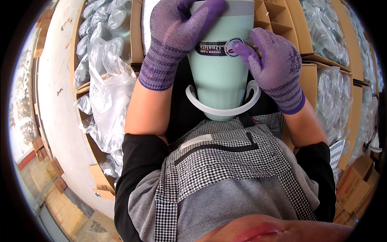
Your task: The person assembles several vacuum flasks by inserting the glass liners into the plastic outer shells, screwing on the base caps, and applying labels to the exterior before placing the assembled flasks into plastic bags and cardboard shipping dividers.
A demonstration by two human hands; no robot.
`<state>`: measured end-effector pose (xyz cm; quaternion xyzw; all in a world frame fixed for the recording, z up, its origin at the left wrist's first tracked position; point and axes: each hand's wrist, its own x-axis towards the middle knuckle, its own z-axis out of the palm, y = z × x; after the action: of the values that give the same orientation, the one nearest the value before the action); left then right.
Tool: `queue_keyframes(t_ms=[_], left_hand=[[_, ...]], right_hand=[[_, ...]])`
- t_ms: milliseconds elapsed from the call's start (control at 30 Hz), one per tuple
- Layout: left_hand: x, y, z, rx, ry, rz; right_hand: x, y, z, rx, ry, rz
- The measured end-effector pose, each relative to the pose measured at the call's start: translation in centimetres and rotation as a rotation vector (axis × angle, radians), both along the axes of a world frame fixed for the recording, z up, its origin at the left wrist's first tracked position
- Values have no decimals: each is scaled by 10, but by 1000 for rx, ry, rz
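A mint-green tumbler (219, 80) with a grey band near its top stands in front of my apron, its narrow base toward me. A light-grey handle (219, 109) curves around its lower part. My left hand (181, 20), in a purple knit glove, grips the upper end, thumb across the grey band; its other fingertips are partly cut off or hidden. On the tumbler's side are a dark label (209, 49) and a round sticker (233, 47). My gloved right hand (276, 58) is closed at the sticker's right edge, thumb touching it and fingers curled.
An open carton with cardboard dividers (278, 16) stands beyond my right hand. Cartons of plastic-wrapped items (107, 20) line my left, with loose clear plastic bags (107, 84) spilling over. More bagged items (334, 101) fill cartons at the right. Brown boxes (356, 181) sit lower right.
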<state>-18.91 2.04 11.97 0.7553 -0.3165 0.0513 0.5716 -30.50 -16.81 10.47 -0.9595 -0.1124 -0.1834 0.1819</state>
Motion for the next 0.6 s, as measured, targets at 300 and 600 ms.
queue_keyframes(t_ms=[300,600], left_hand=[[5,2,-1,21,-53,-11],[5,7,-6,-59,-15,13]], right_hand=[[-19,1,20,702,257,415],[-40,-186,-101,652,435,-242]])
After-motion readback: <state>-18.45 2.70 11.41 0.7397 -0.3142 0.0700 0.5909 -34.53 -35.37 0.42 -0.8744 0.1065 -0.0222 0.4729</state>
